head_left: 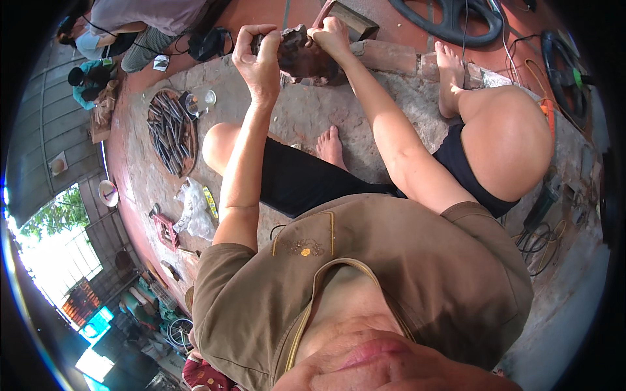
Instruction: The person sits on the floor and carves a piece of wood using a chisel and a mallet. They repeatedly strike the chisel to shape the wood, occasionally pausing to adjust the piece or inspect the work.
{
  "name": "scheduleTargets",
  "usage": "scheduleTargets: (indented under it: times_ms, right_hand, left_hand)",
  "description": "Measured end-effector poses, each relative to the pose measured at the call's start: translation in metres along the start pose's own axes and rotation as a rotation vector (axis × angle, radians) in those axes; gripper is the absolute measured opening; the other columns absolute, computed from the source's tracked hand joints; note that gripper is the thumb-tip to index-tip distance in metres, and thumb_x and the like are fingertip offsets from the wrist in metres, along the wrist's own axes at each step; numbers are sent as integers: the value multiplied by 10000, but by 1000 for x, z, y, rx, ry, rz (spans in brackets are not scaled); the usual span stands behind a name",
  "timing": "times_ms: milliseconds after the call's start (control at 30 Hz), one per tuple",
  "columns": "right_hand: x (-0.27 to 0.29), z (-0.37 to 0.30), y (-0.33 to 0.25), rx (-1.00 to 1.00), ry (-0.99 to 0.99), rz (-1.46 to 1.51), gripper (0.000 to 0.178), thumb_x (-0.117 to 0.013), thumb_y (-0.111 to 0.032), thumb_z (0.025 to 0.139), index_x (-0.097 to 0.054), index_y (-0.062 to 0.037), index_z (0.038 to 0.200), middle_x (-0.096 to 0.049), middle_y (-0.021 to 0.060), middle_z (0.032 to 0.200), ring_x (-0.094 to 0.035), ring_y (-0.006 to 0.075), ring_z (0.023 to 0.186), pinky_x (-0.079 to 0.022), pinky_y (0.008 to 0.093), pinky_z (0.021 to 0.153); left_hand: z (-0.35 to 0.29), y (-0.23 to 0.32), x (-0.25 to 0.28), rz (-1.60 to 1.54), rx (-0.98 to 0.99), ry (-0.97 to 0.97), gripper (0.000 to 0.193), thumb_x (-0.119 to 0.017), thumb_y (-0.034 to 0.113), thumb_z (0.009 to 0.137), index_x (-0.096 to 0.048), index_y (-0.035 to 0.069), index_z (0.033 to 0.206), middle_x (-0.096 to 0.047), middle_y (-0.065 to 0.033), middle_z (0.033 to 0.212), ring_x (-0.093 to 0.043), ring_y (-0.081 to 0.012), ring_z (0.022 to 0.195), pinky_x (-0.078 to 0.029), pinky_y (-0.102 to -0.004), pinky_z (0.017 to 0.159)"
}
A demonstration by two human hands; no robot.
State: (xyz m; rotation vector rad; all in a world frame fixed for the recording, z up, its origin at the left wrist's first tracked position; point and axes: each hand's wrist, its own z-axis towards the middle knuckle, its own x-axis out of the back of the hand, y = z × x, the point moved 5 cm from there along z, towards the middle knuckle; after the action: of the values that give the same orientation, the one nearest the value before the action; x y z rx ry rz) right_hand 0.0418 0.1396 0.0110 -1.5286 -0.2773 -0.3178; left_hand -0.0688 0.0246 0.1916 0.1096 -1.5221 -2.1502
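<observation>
A dark reddish-brown carved piece (306, 57), apparently wood, with an uneven, lumpy surface, lies beyond my feet at the top middle. At its left side my left hand (259, 62) is closed, thumb and fingers curled together; whatever they grip is hidden. My right hand (331, 36) is closed against the upper right of the carving. A reddish stick (323, 12) shows just beyond that fist, and I cannot tell whether the fingers hold it. Behind the right hand lies a squared brown block (353, 23).
Left of my knee is a round tray (194, 140) full of dark, slim chisel-like tools, with a small glass (210, 97) near it. A clear plastic bag (194, 208) and pink basket (165, 232) lie nearer. Bricks (388, 56) edge the slab; fans (456, 23) and cables stand beyond. Other people sit far left.
</observation>
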Motion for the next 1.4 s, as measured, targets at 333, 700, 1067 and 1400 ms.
scheduleTargets:
  times_ms: [333, 700, 1067, 1400]
  right_hand:
    - [26, -39, -38, 250, 264, -33, 299, -717, -232, 656, -620, 50, 636, -605, 209, 603, -628, 355, 596, -497, 443, 629]
    - [9, -1, 25, 84, -258, 479, 209, -718, -196, 684, -654, 0, 642, -591, 34, 581, -519, 112, 532, -373, 284, 474]
    - [1, 13, 44, -72, -81, 190, 236, -765, -259, 718, -728, -31, 770, -670, 70, 654, -616, 185, 615, -479, 340, 580]
    - [9, -10, 26, -100, -331, 410, 316, -763, -256, 773, -693, -15, 965, -670, 52, 872, -603, 153, 796, -487, 296, 730]
  left_hand:
    - [5, 1, -4, -36, 3, 40, 81, -615, 46, 783, -638, -14, 832, -621, -37, 745, -576, -96, 685, -458, -240, 638]
    - [3, 1, -3, -30, 68, 15, 83, -617, 57, 799, -633, -11, 843, -604, -22, 759, -543, -75, 670, -430, -225, 609]
    - [10, 1, -4, -28, 57, 11, 66, -623, 43, 799, -631, -11, 837, -607, -16, 732, -540, -61, 646, -432, -209, 592]
    - [7, 0, -5, -79, 51, -1, 82, -633, 51, 817, -639, -9, 872, -634, -26, 742, -558, -58, 633, -411, -191, 566]
